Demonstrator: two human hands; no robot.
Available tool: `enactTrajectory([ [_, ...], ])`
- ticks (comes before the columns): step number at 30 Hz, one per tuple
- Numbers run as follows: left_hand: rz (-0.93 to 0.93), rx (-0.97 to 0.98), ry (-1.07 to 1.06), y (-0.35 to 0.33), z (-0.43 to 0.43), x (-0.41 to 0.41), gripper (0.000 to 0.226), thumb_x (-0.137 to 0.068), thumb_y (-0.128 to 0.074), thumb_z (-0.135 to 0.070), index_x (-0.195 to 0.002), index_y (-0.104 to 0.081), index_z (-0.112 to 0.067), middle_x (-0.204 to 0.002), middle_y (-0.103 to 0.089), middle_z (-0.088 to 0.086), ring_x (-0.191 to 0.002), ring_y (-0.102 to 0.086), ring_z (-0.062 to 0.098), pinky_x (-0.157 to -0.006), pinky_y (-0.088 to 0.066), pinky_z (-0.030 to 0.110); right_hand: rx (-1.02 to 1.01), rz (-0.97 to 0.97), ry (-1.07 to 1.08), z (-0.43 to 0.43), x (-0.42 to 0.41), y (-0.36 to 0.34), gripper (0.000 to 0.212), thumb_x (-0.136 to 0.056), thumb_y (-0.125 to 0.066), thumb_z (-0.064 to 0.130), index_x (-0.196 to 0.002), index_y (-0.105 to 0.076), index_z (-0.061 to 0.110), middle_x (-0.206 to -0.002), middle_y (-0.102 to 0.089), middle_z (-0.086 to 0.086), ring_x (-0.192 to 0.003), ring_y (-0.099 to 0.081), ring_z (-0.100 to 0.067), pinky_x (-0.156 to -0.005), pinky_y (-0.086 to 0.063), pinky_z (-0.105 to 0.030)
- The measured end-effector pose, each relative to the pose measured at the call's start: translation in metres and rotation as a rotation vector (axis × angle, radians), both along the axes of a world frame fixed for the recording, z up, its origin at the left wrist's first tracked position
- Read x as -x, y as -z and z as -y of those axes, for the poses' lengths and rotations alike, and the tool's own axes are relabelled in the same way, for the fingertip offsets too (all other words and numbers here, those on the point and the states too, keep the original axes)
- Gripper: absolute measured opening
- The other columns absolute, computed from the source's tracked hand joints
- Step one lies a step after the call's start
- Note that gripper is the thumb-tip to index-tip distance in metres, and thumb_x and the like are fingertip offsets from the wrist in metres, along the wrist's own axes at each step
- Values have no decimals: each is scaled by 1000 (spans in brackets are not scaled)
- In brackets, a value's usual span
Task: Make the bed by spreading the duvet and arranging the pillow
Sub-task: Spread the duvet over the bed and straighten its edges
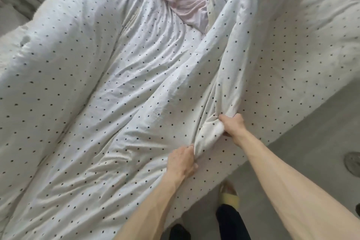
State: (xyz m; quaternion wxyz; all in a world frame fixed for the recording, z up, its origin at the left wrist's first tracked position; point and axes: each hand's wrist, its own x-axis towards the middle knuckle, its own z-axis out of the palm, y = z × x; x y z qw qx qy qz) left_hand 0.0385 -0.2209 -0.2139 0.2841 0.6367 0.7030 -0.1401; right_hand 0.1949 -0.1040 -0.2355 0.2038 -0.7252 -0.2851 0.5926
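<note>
At the near right edge of the bed, I am watching both hands working one bunched ridge of the duvet (116,84), white with small dark dots, which is lying across most of the mattress. The left hand (182,161) is gripping the lower end of the ridge, fingers curled tight into the cloth; the right hand (232,125) is clutching a thick wad of it just beyond, thumb and fingers wrapped round. I am judging that the two grips are set close together to drag the folded-over part toward this side and flatten it, since the ridge is running up toward the far end and standing higher than the rest. Spreading is looking only partly done: creases are fanning out from the hands. Near the far end a crumpled pink cloth (181,0) is showing in a gap; I cannot tell whether it is the pillow or a sheet. Below the edge, a yellow slipper (230,197) is standing on the grey floor (302,142). I am finding no brand, label or writing anywhere.
</note>
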Motion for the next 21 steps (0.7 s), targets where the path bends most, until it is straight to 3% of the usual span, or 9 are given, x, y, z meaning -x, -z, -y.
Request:
enactTrajectory([
  [2,67,50,56,-20,8,-11,15,-69,-52,-13,-84,-53,-16,-79,-62,9,-75,-60,34,-60,-39,32,-120,63,-16,18,-13,-28,12,-89,-53,27,-94,-55,16,-89,-64,-1,-85,-63,-23,-76,-56,-36],
  [5,179,164,228,-35,35,-39,16,-66,-53,-17,-82,-56,-16,-83,-66,11,-77,-62,35,-60,-45,34,-269,188,145,80,-58,-71,18,-76,-43,28,-82,-55,18,-70,-54,7,-63,-52,-10,-56,-38,-24],
  [7,209,231,365,-35,56,-55,22,-69,-55,-19,-90,-60,-17,-85,-66,8,-79,-63,34,-62,-49,33,-174,300,304,133,-92,-65,26,-80,-48,25,-91,-62,5,-76,-61,-4,-67,-56,-19,-58,-43,-27],
  [9,182,350,433,-25,75,-61,35,-76,-56,-21,-111,-59,-19,-107,-64,8,-94,-63,37,-72,-52,37,85,343,320,177,-115,-35,29,-92,-53,18,-105,-63,-6,-89,-64,-13,-78,-59,-30,-70,-52,-38],
  [12,123,592,367,-5,84,-53,71,-84,-60,-44,-146,-34,-23,-148,-40,9,-130,-46,35,-104,-43,44,307,218,201,198,-117,-2,39,-94,-57,19,-131,-53,8,-114,-65,-13,-99,-64,-33,-84,-56,-42],
  [15,151,412,281,6,68,-41,66,-88,-53,-50,-146,-37,-22,-144,-46,8,-126,-51,30,-103,-44,41,241,220,109,178,-112,2,69,-93,-63,32,-150,-29,13,-145,-47,-11,-125,-51,-32,-89,-43,-34],
  [18,134,85,295,7,39,-37,51,-92,-49,-38,-140,-43,-22,-138,-48,4,-123,-52,28,-98,-46,40,81,277,66,150,-112,-2,80,-92,-64,40,-154,-18,17,-155,-33,-9,-139,-36,-30,-107,-38,-42],
  [21,101,-39,263,2,3,-41,56,-92,-51,-36,-145,-39,-21,-147,-39,3,-131,-43,25,-101,-44,42,-38,349,4,123,-115,-6,83,-91,-63,39,-154,-14,15,-157,-21,-11,-144,-22,-28,-113,-27,-41],
])
